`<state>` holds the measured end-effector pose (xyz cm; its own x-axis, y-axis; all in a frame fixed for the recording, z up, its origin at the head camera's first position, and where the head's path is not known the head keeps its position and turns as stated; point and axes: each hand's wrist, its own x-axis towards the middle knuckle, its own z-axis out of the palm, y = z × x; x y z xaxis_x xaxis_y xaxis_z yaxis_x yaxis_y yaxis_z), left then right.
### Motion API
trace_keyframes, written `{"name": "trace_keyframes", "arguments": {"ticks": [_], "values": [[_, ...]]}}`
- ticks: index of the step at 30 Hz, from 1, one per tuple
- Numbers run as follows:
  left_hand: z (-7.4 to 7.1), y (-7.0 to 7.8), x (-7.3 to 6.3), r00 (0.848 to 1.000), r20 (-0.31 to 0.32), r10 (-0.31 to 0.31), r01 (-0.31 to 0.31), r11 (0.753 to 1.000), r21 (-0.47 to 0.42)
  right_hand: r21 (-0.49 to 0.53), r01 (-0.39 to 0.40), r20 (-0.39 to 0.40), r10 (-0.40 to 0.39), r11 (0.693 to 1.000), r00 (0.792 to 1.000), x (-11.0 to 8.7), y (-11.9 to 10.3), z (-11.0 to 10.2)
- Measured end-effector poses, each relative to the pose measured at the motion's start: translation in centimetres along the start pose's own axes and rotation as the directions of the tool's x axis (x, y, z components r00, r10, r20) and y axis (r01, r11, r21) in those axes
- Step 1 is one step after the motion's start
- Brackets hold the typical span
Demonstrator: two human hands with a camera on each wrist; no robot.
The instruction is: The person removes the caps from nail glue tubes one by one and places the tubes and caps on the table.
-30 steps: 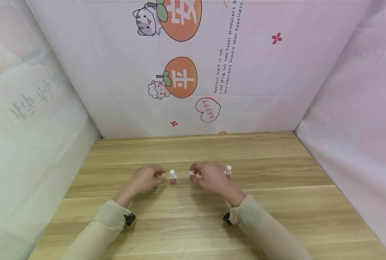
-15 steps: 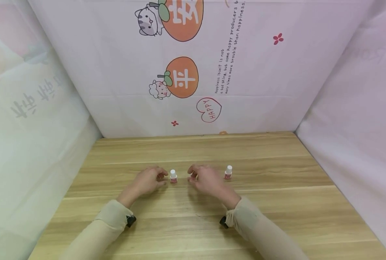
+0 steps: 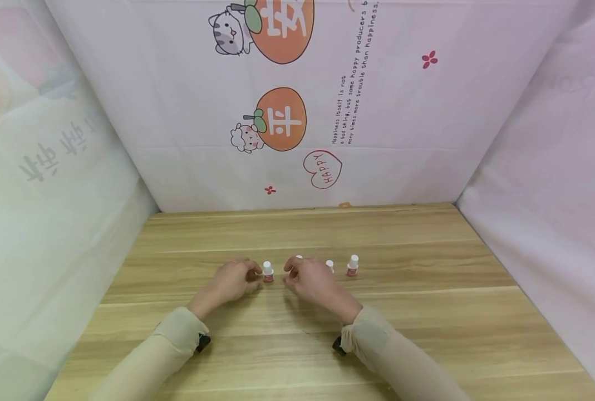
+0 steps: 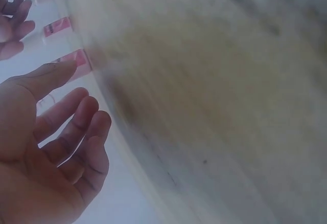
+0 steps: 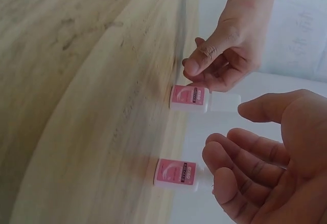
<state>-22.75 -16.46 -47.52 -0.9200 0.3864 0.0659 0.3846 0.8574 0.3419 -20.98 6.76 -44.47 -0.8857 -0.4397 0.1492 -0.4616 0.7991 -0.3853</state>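
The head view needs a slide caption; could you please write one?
Left hand and right hand among four small white-capped bottles on a wood-grain table.

The head view looks forward and down from high above the near side of the worktop (image 3: 277, 351), far enough back to take in both far corners, the whole far edge and the printed cloth (image 3: 392, 111) behind. The left wrist view sits low and close by the left hand (image 3: 231, 279), turned on its side, facing across toward the right edge; the right wrist view, also close and sideways, faces from the right hand (image 3: 314, 281) toward the left edge. All three share both hands and the bottle (image 3: 268, 273) nearest the left hand.
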Motion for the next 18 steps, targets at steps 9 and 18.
{"name": "trace_keyframes", "arguments": {"ticks": [9, 18], "values": [[0.35, 0.1, 0.36, 1.0, -0.015, 0.015, -0.015, 1.0, -0.007, -0.008, -0.028, -0.021, 0.028, 1.0, 0.999, 0.33, -0.53, 0.22], [0.6, 0.26, 0.6, 1.0, 0.004, 0.023, -0.023, 1.0, 0.001, 0.002, -0.026, -0.032, 0.026, 1.0, 0.999, 0.47, -0.94, 0.79]]}}
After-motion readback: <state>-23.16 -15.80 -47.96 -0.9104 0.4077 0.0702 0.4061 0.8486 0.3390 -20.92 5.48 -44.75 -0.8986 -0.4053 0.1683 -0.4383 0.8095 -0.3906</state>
